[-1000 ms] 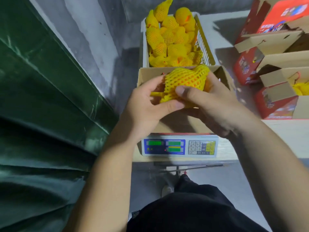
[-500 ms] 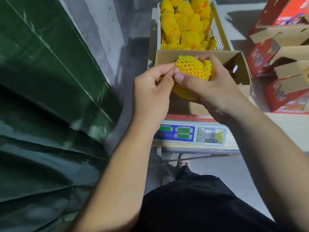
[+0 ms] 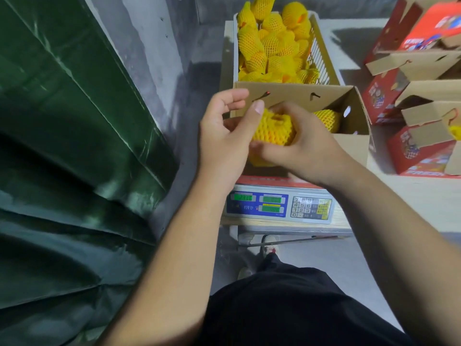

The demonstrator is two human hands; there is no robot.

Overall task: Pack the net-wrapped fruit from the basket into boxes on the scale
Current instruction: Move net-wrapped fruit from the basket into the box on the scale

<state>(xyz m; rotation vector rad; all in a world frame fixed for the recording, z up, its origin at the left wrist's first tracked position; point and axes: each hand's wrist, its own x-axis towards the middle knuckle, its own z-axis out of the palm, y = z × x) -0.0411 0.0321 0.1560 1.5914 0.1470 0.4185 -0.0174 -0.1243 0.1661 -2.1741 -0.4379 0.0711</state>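
Note:
A fruit in yellow foam net (image 3: 273,129) sits between both hands, over the near side of an open cardboard box (image 3: 354,143) that stands on a digital scale (image 3: 279,207). My left hand (image 3: 224,136) holds its left side, thumb on the net's top. My right hand (image 3: 306,146) wraps it from the right and below. A second netted fruit (image 3: 328,118) lies inside the box at the far right. Behind the box, a white and yellow basket (image 3: 321,61) is heaped with several netted fruits (image 3: 272,46).
Red printed cartons (image 3: 421,146) with open flaps stand on the table to the right, one showing yellow net inside. A green tarpaulin (image 3: 62,146) and a grey wall fill the left. My dark trousers and a shoe show below the scale.
The fruit and both hands have come down from the box's far rim to its near side. My left thumb has shifted onto the net's top. A second fruit now shows inside the box.

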